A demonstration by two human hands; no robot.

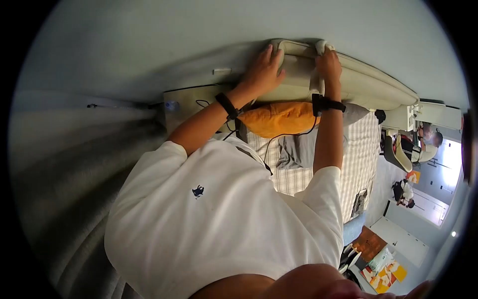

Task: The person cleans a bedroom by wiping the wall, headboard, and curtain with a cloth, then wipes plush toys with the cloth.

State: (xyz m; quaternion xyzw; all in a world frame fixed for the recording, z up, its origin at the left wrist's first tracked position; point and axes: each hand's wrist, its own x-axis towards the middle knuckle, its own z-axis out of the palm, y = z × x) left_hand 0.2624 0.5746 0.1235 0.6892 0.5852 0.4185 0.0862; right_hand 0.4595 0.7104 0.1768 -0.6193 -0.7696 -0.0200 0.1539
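Note:
My left hand (263, 74) lies with its fingers apart against the left end of a cream padded headboard (368, 82). To its right, my right hand (328, 67) is closed around a pale cloth (324, 46) at the headboard's top edge. Part of the cloth shows above the fist and another part seems to hang below it. An orange pillow (281, 118) leans below both hands, close to my wrists. Each wrist wears a black band, and a thin dark cable runs down from the right one.
A bed with a checked sheet (361, 149) holds a grey cloth (294, 152) and a grey pillow (354, 113). Grey curtains (94, 199) hang at the left. A bedside cabinet (184, 102) stands beside the headboard. Another person (427, 149) sits at the far right.

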